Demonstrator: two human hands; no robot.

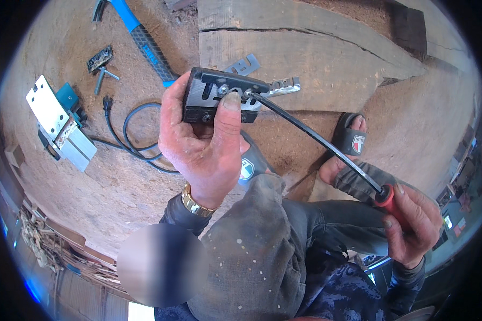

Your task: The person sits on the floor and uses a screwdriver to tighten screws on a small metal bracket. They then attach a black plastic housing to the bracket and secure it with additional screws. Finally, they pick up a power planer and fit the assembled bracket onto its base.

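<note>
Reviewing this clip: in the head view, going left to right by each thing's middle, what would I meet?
Planer, hammer, slotted block, screwdriver, right hand. The left hand is left out because it overlaps the block.

A blue hammer (136, 33) (its grip (154, 58) dark) lies on brown ground (64, 53) near a cracked wooden board (305, 56), with wood scraps (44, 243) piled at lower left.

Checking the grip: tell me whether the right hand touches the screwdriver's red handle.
Touching: the head view shows the right hand closed around the red handle.
</note>
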